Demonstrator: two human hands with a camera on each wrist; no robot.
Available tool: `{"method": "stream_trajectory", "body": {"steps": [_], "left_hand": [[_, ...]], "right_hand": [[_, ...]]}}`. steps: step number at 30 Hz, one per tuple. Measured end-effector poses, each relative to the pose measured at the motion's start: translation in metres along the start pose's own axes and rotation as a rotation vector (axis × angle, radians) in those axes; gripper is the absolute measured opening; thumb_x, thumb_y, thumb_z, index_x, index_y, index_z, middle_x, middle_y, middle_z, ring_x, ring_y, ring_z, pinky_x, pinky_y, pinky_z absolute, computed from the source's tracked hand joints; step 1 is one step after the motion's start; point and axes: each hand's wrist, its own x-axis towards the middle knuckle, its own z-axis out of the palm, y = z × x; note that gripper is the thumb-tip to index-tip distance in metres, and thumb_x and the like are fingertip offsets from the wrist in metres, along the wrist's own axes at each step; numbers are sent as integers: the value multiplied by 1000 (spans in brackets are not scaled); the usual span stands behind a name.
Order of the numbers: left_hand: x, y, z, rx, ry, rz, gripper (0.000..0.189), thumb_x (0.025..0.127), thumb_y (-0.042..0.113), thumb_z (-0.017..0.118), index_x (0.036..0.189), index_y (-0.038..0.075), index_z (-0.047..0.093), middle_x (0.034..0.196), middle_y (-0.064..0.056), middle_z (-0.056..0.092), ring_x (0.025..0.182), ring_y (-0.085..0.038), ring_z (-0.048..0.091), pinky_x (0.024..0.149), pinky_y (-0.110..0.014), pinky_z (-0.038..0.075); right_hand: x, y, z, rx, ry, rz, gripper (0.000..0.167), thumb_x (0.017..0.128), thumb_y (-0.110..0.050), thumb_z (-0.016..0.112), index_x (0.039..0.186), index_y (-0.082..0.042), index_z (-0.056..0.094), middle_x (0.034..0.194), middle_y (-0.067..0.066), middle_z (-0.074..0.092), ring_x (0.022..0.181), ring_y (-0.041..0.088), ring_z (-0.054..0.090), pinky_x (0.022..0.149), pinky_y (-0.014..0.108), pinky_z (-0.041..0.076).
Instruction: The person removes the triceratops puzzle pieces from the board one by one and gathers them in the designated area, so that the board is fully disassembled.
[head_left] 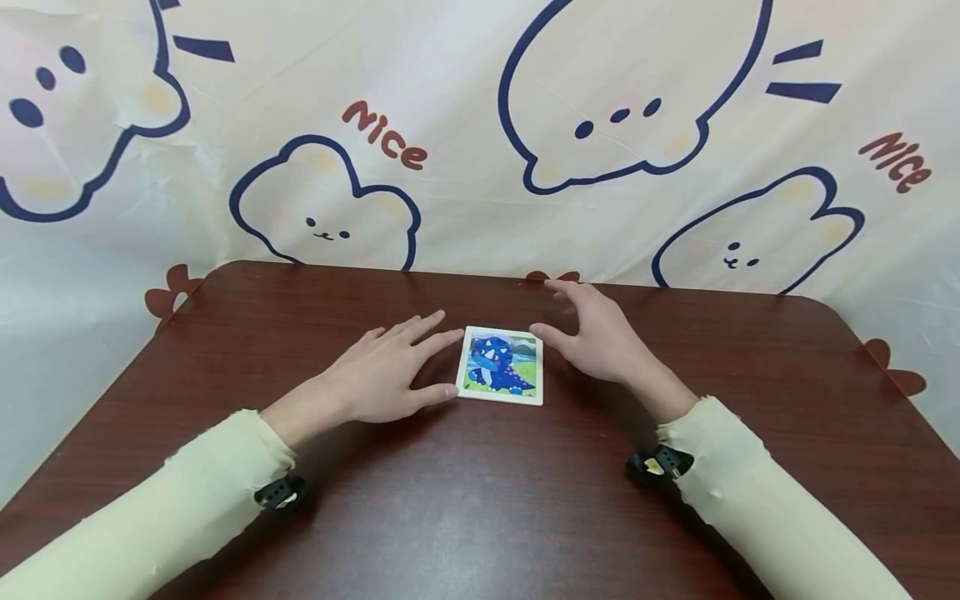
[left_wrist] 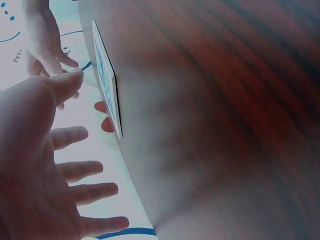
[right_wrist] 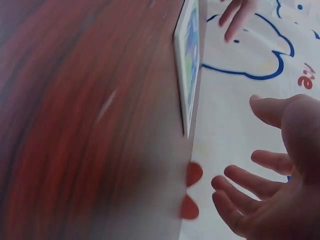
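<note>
A square picture puzzle with a white frame lies flat on the brown table, showing a blue cartoon dinosaur in a green landscape. My left hand hovers at its left side, fingers spread and thumb tip right by the lower left corner. On the other side, my right hand hangs over the table with thumb and fingers apart, the thumb near the upper right corner. Both wrist views show the hands raised above the tabletop with nothing in them. The board's thin edge shows in the right wrist view.
The dark wooden table has rounded far corners. Behind it hangs a pale cloth printed with blue-outlined cartoon figures and the word Nice. Black bands sit at the cuffs of both light sleeves.
</note>
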Motion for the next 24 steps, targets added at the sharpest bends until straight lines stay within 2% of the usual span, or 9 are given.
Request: {"method": "stream_trajectory", "body": {"steps": [4,12,19,24], "left_hand": [[-1,3,2,-13,-38,29,80,98,60,66,166,29,39,176,-11,29,161,-39,33,122,-73,31],[0,9,5,-13,-100,77,74,101,57,65,165,26,42,175,-12,32,158,-40,39,120,-70,38],[0,14,7,-35,-158,100,73,103,53,63,166,25,39,177,-12,27,158,-41,37,121,-68,37],[1,16,7,-40,-183,101,72,104,55,61,166,26,40,178,-10,24,161,-42,31,122,-71,34]], "right_hand": [[4,-14,9,75,-18,3,69,100,-31,75,160,-17,45,147,14,61,131,33,64,106,53,57],[15,-31,28,162,-91,5,53,98,-19,78,147,-14,60,131,12,69,117,29,67,102,46,59],[24,-32,42,171,-119,1,39,96,-18,80,134,-11,70,120,11,72,108,26,67,98,41,59],[28,-36,45,140,-145,20,35,96,-22,81,129,-13,73,120,10,72,108,25,66,99,42,58]]}}
